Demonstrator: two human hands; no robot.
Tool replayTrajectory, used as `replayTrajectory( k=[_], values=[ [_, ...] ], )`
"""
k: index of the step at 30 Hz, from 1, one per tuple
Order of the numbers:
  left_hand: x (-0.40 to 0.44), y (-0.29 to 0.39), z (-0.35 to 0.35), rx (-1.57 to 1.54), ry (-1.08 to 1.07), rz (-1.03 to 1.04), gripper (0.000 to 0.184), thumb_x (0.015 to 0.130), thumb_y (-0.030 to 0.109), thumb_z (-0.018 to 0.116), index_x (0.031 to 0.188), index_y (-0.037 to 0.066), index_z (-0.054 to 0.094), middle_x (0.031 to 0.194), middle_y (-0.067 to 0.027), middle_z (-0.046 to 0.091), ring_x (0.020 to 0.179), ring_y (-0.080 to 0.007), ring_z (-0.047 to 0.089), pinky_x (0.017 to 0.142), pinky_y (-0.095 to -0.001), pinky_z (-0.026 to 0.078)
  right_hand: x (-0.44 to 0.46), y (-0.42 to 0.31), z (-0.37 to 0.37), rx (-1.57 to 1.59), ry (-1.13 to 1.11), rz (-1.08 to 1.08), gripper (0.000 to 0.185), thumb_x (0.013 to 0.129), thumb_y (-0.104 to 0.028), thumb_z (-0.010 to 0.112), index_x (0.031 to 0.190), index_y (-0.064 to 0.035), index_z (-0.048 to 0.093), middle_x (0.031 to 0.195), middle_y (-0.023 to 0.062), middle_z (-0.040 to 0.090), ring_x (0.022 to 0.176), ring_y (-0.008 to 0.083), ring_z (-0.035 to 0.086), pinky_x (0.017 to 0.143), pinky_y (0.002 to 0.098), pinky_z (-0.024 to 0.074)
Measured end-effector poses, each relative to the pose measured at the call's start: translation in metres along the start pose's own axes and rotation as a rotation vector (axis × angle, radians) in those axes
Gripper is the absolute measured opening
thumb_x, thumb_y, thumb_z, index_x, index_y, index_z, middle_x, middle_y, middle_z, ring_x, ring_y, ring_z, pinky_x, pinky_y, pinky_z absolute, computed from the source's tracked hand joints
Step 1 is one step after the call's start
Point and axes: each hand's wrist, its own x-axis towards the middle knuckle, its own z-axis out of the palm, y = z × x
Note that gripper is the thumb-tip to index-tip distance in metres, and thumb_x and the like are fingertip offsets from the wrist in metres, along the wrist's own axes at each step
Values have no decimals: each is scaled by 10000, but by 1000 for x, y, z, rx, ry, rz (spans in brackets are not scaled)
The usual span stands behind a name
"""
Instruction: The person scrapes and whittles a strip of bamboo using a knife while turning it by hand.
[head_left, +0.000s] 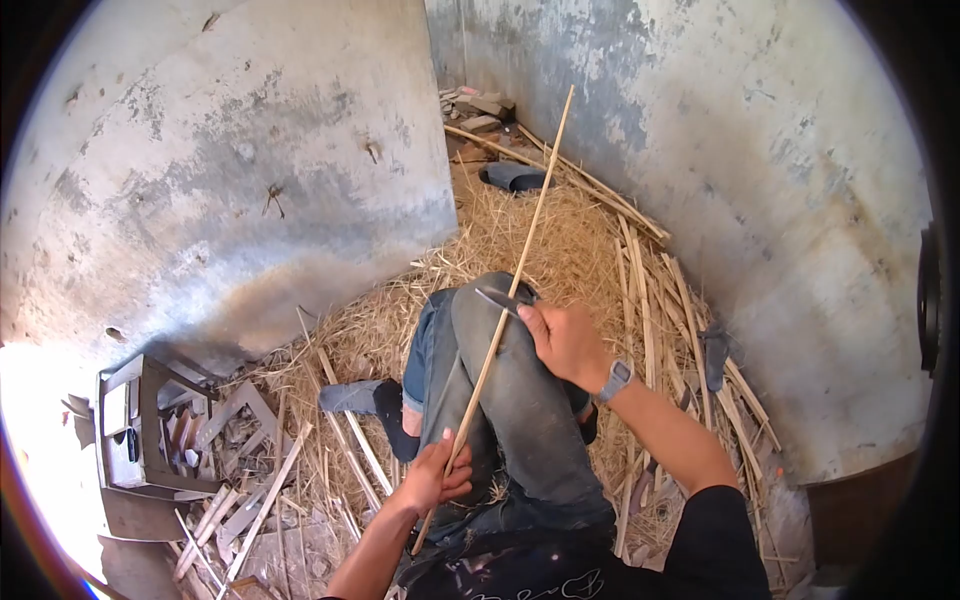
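Two hands busy: your left hand (pixel 435 475), near 7 o'clock, has its fingers curled round the lower part of the wooden strip (pixel 488 360); your right hand (pixel 565 340), toward 4 o'clock, closes its fingers on the knife (pixel 495 298), thumb forward by the strip. Strip runs 7 to 1 o'clock over your trousers (pixel 535 425), blade across it near centre. Can't tell if the edge bites or only rests; too small. Main risk: a knot or steep blade angle makes it skid, likely into your knee just beneath. Any stroke toward 7 o'clock puts your left fingers in line. Far end at 1 o'clock looks unsupported, so a loose left grip could let it twist.
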Motion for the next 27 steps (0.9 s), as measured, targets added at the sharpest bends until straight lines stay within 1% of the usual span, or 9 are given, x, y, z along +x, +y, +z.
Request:
replayTrajectory(
  k=[6,9,11,14,17,19,21,23,27],
  values=[
    [16,16,7,-191,-104,-88,560,1084,632,324,823,144,409,506,68,246,402,-59,200,378,-242,169,-17,-14,-6,-62,-25,45,476,1069,-327,559,717,-7,584,568,233,535,499,441,545,485,503,409],
    [15,16,2,-288,-175,-127,548,1086,621,336,826,145,416,502,69,254,393,-57,219,370,-238,174,-13,-14,-7,-29,-20,-42,491,1070,-362,542,721,-23,603,557,229,563,511,449,586,488,518,455],
    [21,17,-4,-355,-217,-140,540,1088,613,342,826,146,420,499,69,258,389,-56,229,365,-235,179,-10,-24,-13,-5,-194,75,504,1073,-367,537,723,-10,606,591,252,568,532,452,586,500,505,440],
    [36,21,3,-433,-218,-118,527,1094,599,340,832,154,444,494,69,279,382,-58,243,363,-214,208,-32,-55,-8,-25,-302,-19,506,1066,-378,543,730,-11,632,606,259,581,567,465,609,513,520,451],
    [56,25,17,-492,-282,-99,530,1097,596,332,831,153,450,492,70,293,381,-60,237,367,-205,213,-35,-66,-8,3,-342,4,506,1060,-394,548,743,-14,653,617,259,589,597,476,622,525,530,458],
    [61,26,19,-527,-316,-112,527,1101,588,324,825,156,443,489,69,311,376,-50,258,363,-203,214,-22,-51,-9,-37,-270,17,505,1062,-390,544,746,-13,657,597,253,579,567,467,607,525,525,456],
    [66,19,8,-677,-565,-207,530,1101,594,309,818,163,431,490,75,325,373,-37,288,388,-199,238,2,-22,-12,-149,-97,95,518,1071,-390,524,749,-5,654,598,247,580,551,452,596,529,517,451],
    [61,13,3,-759,-622,-263,535,1100,600,304,809,168,425,491,80,332,373,-31,300,405,-198,251,28,10,-11,-177,28,192,538,1081,-389,502,744,3,650,608,230,599,541,429,593,531,515,441],
    [51,6,1,-794,-646,-325,557,1092,626,298,780,178,407,496,96,328,375,-20,294,445,-198,271,73,54,-11,-208,29,207,559,1088,-395,473,749,11,653,629,226,624,553,424,603,541,524,449]
  ],
)
